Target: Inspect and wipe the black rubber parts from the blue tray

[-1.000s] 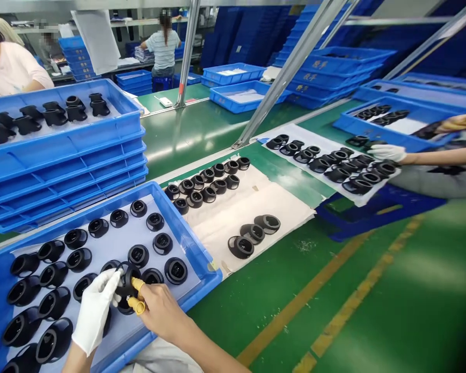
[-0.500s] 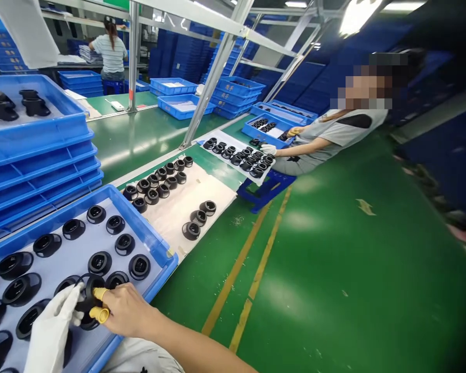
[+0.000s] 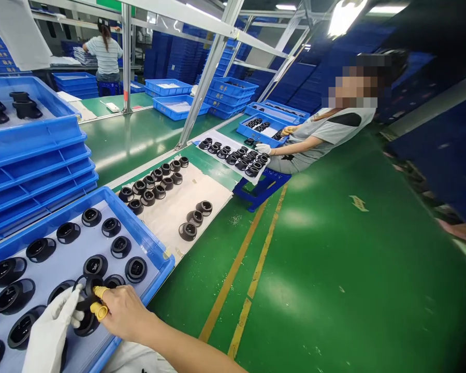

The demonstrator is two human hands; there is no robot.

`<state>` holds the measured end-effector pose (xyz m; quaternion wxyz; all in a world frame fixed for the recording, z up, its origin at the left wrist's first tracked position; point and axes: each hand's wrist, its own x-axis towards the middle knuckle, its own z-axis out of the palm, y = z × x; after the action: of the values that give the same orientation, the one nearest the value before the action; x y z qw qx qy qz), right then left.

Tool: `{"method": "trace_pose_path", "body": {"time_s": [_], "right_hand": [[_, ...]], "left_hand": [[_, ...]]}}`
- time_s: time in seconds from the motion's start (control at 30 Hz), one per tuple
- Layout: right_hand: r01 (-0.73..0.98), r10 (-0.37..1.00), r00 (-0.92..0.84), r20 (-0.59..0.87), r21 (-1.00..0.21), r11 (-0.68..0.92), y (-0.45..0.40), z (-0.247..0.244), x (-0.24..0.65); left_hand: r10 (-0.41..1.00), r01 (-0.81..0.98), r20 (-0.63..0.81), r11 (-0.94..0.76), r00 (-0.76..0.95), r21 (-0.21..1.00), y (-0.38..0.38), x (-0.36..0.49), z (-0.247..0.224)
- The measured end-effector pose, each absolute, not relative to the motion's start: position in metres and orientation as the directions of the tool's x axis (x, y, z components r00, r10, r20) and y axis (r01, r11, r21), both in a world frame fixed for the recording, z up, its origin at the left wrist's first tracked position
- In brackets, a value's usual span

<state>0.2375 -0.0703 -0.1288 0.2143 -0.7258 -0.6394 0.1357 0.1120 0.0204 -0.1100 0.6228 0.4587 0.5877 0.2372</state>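
Two hands grip one black moulded ring (image 3: 88, 305) at the near edge of a blue plastic tray (image 3: 140, 233). The left hand (image 3: 50, 331), in a white cotton glove, pinches the ring from the left, and the bare right hand (image 3: 126, 311), with yellow finger cots (image 3: 99, 310) on two fingers, clasps it from the right. Between them the hands cover much of the ring, and whether it touches the tray's grey liner (image 3: 72, 259) cannot be told.

More black rings (image 3: 120, 247) lie in loose rows on that liner, close around the held one. Just beyond the tray's right rim, further rings (image 3: 159, 191) sit on a white sheet (image 3: 194, 217) on a green workbench (image 3: 128, 145). A stack of blue trays (image 3: 34, 176) stands beyond the tray's far rim, with black moulded parts (image 3: 25, 106) in the top one.

Farther along the bench past the tray, a metal upright (image 3: 205, 72) stands between it and the back of the room. A seated co-worker (image 3: 326, 134) on a blue stool (image 3: 262, 189) reaches a white-gloved hand (image 3: 263, 149) toward another sheet of black parts (image 3: 233, 158).
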Motion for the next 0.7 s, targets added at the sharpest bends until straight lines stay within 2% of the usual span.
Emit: {"method": "trace_pose_path", "body": {"time_s": [0.27,0.47,0.7], "right_hand": [[0.869,0.989,0.100,0.104,-0.494,-0.036,-0.069,-0.132,0.239],[0.842,0.974,0.108,0.198,-0.540,0.016,-0.069,-0.136,0.238],[0.872,0.975,0.076,0.207,-0.488,0.035,-0.066,-0.137,0.237]], "left_hand": [[0.827,0.192,-0.526,0.494,0.199,0.848,0.025,0.108,-0.111],[0.834,0.166,-0.538,0.518,0.122,0.839,0.025,0.109,-0.104],[0.789,0.167,-0.599,0.578,0.138,0.799,0.026,0.109,-0.111]]}}
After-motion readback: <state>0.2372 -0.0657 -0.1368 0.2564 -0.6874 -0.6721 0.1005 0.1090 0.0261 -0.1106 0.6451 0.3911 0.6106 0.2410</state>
